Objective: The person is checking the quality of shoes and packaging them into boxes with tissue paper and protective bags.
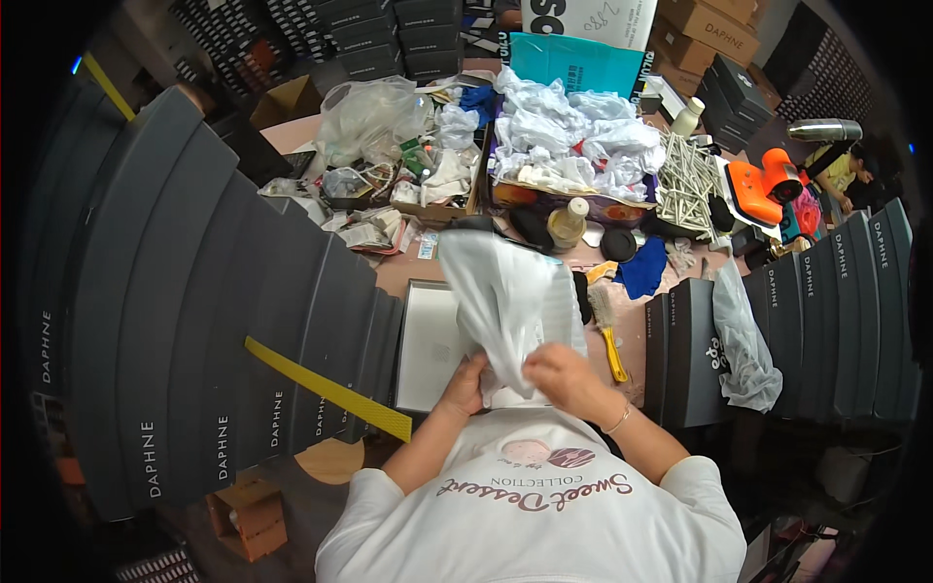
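A thin white plastic bag (515, 301), see-through in places, is held up in front of my chest. My left hand (466, 385) has its fingers closed on the bag's lower left edge. My right hand (567, 377) pinches the bag's lower right side and is slightly blurred. I cannot make out what, if anything, is inside the bag. Just left of it, an open shallow box (426, 355) with a pale inside and dark rim lies on the pink table (394, 272), partly behind my left hand.
Stacked dark grey shoe boxes (253, 291) wall the left; more boxes (846, 311) stand right. A yellow strap (330, 389) juts toward my left arm. A yellow-handled brush (610, 340), a bottle (568, 223) and a carton of crumpled white bags (573, 136) lie beyond.
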Available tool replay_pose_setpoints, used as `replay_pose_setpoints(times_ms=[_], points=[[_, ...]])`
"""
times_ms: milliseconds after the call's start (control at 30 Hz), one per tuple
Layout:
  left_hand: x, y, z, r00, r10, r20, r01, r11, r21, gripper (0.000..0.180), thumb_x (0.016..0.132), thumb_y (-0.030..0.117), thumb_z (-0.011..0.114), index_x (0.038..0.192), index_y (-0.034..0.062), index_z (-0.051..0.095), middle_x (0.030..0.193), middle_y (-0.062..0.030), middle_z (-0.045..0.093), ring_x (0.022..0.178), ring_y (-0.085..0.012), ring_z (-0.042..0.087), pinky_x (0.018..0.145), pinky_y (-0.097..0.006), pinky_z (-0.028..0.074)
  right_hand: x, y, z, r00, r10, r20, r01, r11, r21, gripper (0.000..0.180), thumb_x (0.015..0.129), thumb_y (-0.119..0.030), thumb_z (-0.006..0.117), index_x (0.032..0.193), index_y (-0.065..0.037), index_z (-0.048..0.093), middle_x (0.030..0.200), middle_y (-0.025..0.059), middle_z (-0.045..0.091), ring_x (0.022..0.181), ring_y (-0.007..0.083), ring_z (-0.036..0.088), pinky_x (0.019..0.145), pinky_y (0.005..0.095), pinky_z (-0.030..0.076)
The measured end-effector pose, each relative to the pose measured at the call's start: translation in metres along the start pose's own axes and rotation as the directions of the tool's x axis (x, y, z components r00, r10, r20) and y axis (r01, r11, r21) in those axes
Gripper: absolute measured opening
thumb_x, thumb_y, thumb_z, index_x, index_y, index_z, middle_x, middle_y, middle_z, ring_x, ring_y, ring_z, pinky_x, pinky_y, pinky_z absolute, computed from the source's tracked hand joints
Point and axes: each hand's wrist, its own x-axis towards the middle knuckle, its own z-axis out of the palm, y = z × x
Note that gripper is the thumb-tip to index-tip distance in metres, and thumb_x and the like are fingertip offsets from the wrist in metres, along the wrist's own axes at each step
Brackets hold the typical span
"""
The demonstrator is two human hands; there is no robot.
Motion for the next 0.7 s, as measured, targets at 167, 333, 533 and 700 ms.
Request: replay_pose_setpoints(times_ms=[167,333,533,700], points=[[-0.018,0.056,-0.022,0.990,0.115,-0.086,-0.067,0.901,0.429,0.072,0.069,0.008,0.072,0.134,0.0022,0.042,0.125,-0.0052,0.054,0.114,-0.0175,0.052,0.098,-0.031,0.041,-0.063,0.059,0.008,0.841,0.484,0.240,-0.520,0.846,0.116,0.030,0.080,-0.014,0.067,0.107,-0.004,0.063,0.107,0.0132,0.063,0.100,0.0289,0.059,0.085,0.0362,0.048],[-0.020,0.094,-0.005,0.986,-0.103,0.128,-0.022,0.687,0.727,0.066,0.071,0.007,0.077,0.129,0.0011,0.048,0.113,-0.0035,0.060,0.102,-0.0142,0.056,0.092,-0.029,0.043,0.016,0.042,-0.067,0.887,0.456,0.070,-0.403,0.693,0.598,0.059,0.075,-0.028,0.076,0.123,-0.002,0.055,0.103,0.0127,0.064,0.093,0.0186,0.060,0.083,0.0292,0.046],[-0.011,0.102,-0.076,0.975,0.174,-0.139,-0.138,0.961,0.240,0.021,0.089,0.011,0.062,0.107,0.0020,0.057,0.083,0.0015,0.055,0.065,-0.0030,0.047,0.050,-0.015,0.037,-0.023,0.056,-0.062,0.693,0.718,0.067,-0.589,0.511,0.626,0.040,0.077,-0.016,0.076,0.109,0.001,0.062,0.089,0.0035,0.063,0.080,0.0099,0.059,0.075,0.0250,0.049],[-0.019,0.097,-0.028,0.524,0.700,-0.485,-0.637,0.700,0.322,0.012,0.095,0.010,0.054,0.102,-0.0001,0.055,0.092,-0.0046,0.057,0.080,-0.0093,0.055,0.067,-0.020,0.049,-0.055,0.063,-0.047,0.604,0.788,-0.117,-0.626,0.561,0.542,0.044,0.075,-0.021,0.079,0.108,0.001,0.062,0.095,0.0063,0.064,0.084,0.0126,0.061,0.076,0.0260,0.050]])
